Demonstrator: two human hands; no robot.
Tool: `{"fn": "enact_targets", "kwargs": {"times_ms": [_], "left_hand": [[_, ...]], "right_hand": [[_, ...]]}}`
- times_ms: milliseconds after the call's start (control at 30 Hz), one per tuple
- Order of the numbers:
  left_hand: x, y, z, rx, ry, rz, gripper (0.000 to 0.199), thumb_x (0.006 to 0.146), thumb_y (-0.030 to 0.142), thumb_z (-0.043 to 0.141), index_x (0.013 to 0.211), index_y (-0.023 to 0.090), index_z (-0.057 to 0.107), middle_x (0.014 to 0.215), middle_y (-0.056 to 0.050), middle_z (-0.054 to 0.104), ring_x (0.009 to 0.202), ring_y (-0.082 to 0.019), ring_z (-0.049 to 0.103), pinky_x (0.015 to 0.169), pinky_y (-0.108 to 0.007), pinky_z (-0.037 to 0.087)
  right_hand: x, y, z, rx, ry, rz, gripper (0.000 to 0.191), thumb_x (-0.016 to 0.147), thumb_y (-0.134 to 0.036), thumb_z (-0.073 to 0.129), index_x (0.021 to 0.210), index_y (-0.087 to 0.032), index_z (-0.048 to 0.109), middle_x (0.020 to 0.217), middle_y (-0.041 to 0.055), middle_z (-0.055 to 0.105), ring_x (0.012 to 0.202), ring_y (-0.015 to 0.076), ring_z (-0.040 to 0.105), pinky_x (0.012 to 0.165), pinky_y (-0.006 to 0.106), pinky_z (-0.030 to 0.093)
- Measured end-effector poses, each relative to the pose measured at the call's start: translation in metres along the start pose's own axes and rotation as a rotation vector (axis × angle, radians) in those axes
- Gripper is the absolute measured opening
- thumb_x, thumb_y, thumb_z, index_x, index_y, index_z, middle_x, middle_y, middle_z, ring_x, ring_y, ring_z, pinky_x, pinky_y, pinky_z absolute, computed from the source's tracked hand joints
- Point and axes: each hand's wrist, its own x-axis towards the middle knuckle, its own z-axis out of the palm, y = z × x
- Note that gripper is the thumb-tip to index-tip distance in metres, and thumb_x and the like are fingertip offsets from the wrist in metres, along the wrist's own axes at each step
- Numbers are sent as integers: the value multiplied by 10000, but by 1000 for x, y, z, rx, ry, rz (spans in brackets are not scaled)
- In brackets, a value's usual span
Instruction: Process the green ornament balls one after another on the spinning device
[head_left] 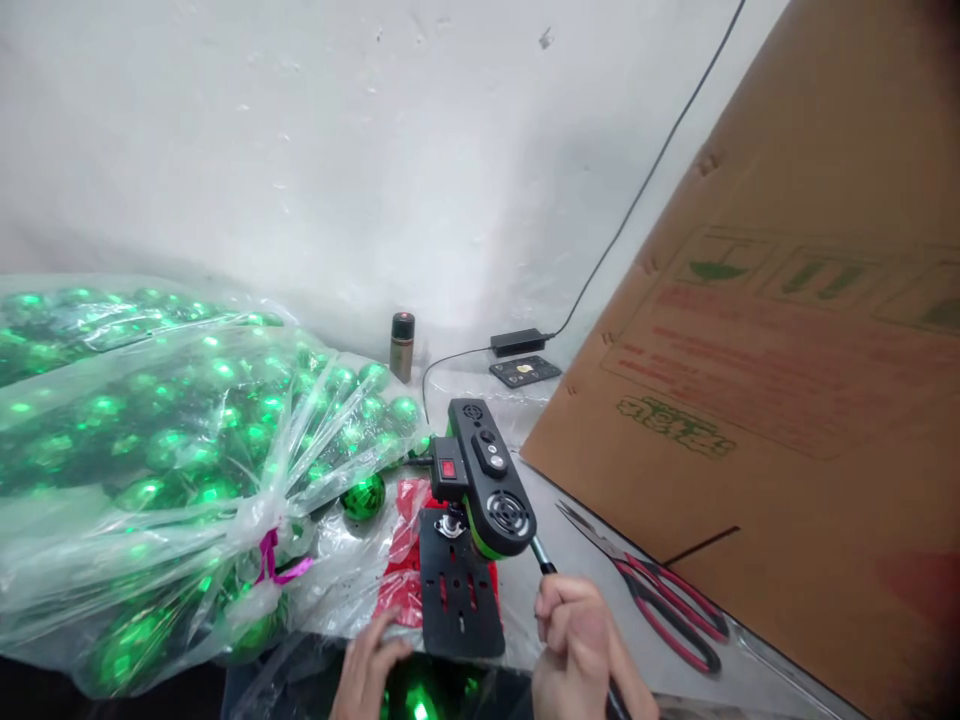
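Observation:
My right hand (577, 640) is closed around a black-handled tool with a thin metal shaft (539, 552). The tip of that shaft is hidden behind a black device (491, 480) with round grilles and green sides. Fingers apart, my left hand (370, 665) is at the table's front edge, just left of a black slotted plate (459, 590). Beside the device is a small black box with a red switch (448, 468). Below the plate, a shiny green ball (420, 700) is partly visible near my left fingertips; I cannot make out any contact.
Clear plastic bags of green balls (187, 430) fill the left side, with one loose green ball (363, 497) nearby. Red-and-black scissors (660, 590) lie by a large cardboard box (750, 350). A small bottle (402, 347) and black power adapter (519, 342) are behind.

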Motion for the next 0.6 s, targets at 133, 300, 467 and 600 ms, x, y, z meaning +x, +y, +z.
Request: {"fn": "enact_targets", "kwargs": {"times_ms": [133, 300, 467, 600], "left_hand": [[108, -21, -19, 228, 67, -104, 409, 1143, 453, 643, 1471, 226, 735, 1573, -242, 753, 1463, -437, 743, 1183, -629, 651], [210, -37, -18, 334, -200, -418, 546, 975, 266, 788, 1503, 149, 709, 1497, -289, 774, 1388, -477, 775, 1188, -640, 622], [206, -20, -16, 68, -119, -556, 696, 1007, 535, 775, 1580, 162, 645, 1418, -217, 831, 1326, -425, 819, 1161, -563, 652], [165, 10, -17, -532, 66, -696, 714, 1036, 747, 693, 1503, 206, 721, 1356, -135, 877, 1336, -357, 822, 1185, -508, 657]], "right_hand": [[-1, 2, -3, 23, -35, 11, 584, 1189, -312, 672, 640, -222, 494, 600, -55, 454, 569, 98, 536, 502, 247, 374], [-7, 7, -14, 13, -90, 46, 563, 1209, -297, 626, 662, -228, 511, 616, -45, 497, 587, 115, 568, 522, 253, 392], [5, -2, -12, -9, -134, 66, 555, 1214, -276, 614, 669, -224, 525, 633, -35, 533, 592, 120, 572, 542, 265, 386], [23, -13, -5, -7, -173, 92, 598, 1230, -307, 604, 646, -223, 502, 607, -43, 501, 560, 111, 536, 549, 273, 391]]}}
